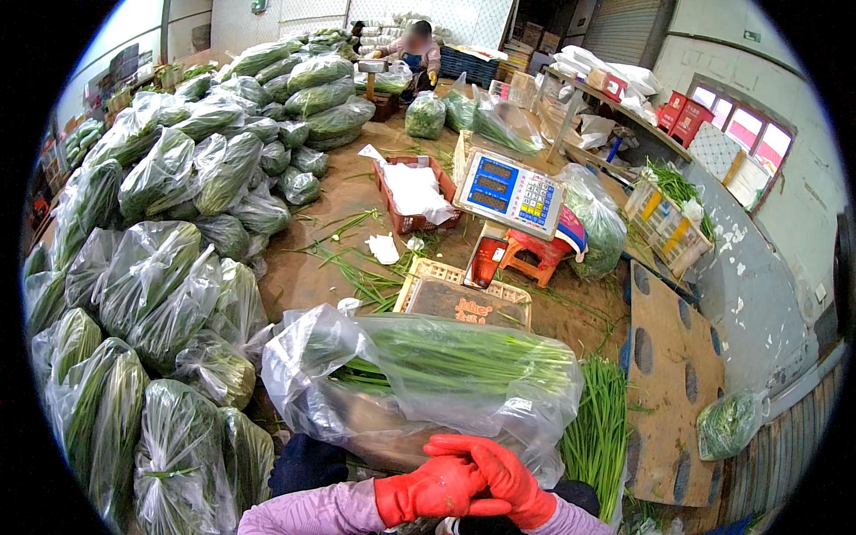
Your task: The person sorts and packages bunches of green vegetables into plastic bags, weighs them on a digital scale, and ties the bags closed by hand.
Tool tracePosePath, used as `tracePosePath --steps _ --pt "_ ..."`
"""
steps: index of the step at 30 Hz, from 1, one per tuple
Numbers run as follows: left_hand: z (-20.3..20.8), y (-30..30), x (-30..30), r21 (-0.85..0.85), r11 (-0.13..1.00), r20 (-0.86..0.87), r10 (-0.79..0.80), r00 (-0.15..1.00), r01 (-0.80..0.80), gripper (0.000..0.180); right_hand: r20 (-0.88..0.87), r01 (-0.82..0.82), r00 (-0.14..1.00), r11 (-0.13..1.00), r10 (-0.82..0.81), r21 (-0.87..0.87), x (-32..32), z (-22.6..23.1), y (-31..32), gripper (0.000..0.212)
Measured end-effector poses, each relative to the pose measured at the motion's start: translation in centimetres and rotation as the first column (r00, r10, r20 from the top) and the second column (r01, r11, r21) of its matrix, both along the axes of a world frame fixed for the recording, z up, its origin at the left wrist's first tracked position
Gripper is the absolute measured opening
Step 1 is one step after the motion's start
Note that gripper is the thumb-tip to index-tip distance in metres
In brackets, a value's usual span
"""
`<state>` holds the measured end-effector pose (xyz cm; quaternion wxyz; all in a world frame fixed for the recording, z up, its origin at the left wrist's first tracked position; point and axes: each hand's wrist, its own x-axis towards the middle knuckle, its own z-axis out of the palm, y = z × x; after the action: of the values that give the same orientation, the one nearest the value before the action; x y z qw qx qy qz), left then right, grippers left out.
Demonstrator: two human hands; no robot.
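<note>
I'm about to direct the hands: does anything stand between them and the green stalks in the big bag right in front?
Yes: the near side of the clear plastic bag lies between the red-gloved left hand and right hand and the green stalks. Nothing else visible does.

From the right hand (515, 486), the bulging bag of stalks (473, 366) blocks eleven to twelve o'clock, the scale display (506, 194) stands beyond, heaped bags (156, 276) crowd ten, and a strip of floor (575, 308) opens at one.
</note>
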<state>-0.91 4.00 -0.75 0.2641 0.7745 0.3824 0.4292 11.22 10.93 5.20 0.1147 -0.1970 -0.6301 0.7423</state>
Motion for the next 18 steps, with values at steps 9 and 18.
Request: tracePosePath --steps 9,18 --pt "-0.35 -0.20 -0.15 0.033 0.999 0.011 0.011 1.000 -0.011 0.046 0.010 -0.010 1.000 1.000 0.010 -0.005 -0.21 -0.04 -0.09 0.064" --pt "-0.21 -0.06 0.14 -0.001 1.000 0.008 0.008 1.000 -0.008 0.045 -0.005 -0.011 1.000 1.000 0.011 0.007 0.02 -0.47 0.08 0.063"
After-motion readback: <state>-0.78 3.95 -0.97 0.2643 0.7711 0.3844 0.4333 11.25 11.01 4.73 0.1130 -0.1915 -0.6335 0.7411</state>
